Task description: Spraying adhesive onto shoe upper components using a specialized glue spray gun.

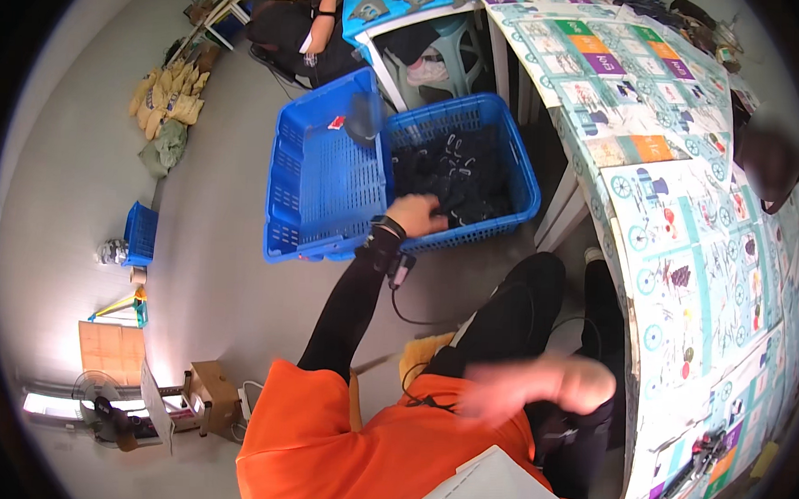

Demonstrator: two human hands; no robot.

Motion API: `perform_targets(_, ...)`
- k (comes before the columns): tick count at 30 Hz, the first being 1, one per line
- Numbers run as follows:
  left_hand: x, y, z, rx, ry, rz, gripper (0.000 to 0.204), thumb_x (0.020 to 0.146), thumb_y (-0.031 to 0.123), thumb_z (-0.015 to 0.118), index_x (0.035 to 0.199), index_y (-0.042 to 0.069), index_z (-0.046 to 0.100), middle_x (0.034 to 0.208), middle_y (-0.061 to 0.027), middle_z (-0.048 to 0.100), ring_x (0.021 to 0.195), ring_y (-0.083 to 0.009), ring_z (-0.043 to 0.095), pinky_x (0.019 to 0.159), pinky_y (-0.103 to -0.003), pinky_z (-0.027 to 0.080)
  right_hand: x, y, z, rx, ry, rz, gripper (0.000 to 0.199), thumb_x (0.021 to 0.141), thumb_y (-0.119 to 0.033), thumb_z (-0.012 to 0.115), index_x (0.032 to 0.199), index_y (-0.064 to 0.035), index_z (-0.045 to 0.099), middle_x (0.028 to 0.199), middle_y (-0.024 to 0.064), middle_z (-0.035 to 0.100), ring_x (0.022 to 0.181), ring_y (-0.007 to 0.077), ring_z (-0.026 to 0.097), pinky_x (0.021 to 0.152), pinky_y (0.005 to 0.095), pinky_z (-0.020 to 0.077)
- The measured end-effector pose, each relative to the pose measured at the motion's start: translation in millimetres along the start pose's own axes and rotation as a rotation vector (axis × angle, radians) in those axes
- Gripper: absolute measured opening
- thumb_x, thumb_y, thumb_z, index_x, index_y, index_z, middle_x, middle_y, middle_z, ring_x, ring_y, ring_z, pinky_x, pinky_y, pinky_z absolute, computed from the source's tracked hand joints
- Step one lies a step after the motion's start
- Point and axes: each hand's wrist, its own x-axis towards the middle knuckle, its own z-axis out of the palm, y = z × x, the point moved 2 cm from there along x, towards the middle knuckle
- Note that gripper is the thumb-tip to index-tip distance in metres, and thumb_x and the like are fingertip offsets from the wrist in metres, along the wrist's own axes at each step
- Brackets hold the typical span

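My left hand [416, 215], with a dark band and small device at its wrist, reaches over the near left corner of a blue plastic basket [526, 179]. Inside lie many black pieces [457, 167] with small pale loops among them. Its fingers point into the basket beside the pieces; whether they grip one is hidden. My right hand [536, 385] is in front of my orange top, above my lap, smeared by motion. I see nothing certain in it. A second blue basket [282, 182] adjoins on the left, with a blurred dark grey rounded thing [363, 119] at its right side.
A long table [673, 306] covered in printed sheets runs along my right. Beyond the baskets stands a blue-topped table [397, 1] bearing grey pieces, with a seated person [293, 26] beside it. Sacks [170, 97], a fan [103, 408] and a cardboard box [215, 397] stand leftward.
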Motion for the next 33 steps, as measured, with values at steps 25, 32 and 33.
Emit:
perform_targets(25, -50.8, 163.9, -33.7, -1.132, -1.094, 0.967, 0.045, 0.101, 0.036, 0.055, 0.081, 0.000, 0.070, 0.070, -0.0047, 0.066, 0.063, -0.0118, 0.063, 0.061, -0.027, 0.048, 17.2, 61.8, -129.3, 0.285, 1.122, -0.634, 0.076, 0.099, -0.046, 0.042, 0.152, 0.0060, 0.025, 0.160, 0.0170, 0.026, 0.152, 0.0261, 0.016, 0.122, 0.0421, 0.0067)
perform_targets(32, 83.3, 1.7, 84.7, -1.110, -0.219, -0.275, 0.038, 0.091, 0.033, 0.066, 0.109, -0.001, 0.066, 0.093, -0.0115, 0.070, 0.083, -0.0172, 0.068, 0.079, -0.029, 0.053, -49.1, -11.1, -36.5, -0.972, 1.619, -0.413, 0.035, 0.085, 0.004, 0.052, 0.120, 0.0049, 0.057, 0.126, 0.0160, 0.058, 0.124, 0.0270, 0.052, 0.114, 0.0396, 0.0292)
perform_targets(33, 98.2, -28.0, 103.1, -0.727, -0.028, -0.360, 0.044, 0.087, 0.035, 0.069, 0.111, -0.001, 0.064, 0.098, -0.0156, 0.070, 0.088, -0.0241, 0.069, 0.080, -0.034, 0.054, -58.7, -15.8, -27.2, -1.066, 1.705, -0.363, 0.034, 0.085, 0.003, 0.052, 0.119, 0.0047, 0.057, 0.125, 0.0163, 0.059, 0.122, 0.0271, 0.052, 0.112, 0.0397, 0.0301)
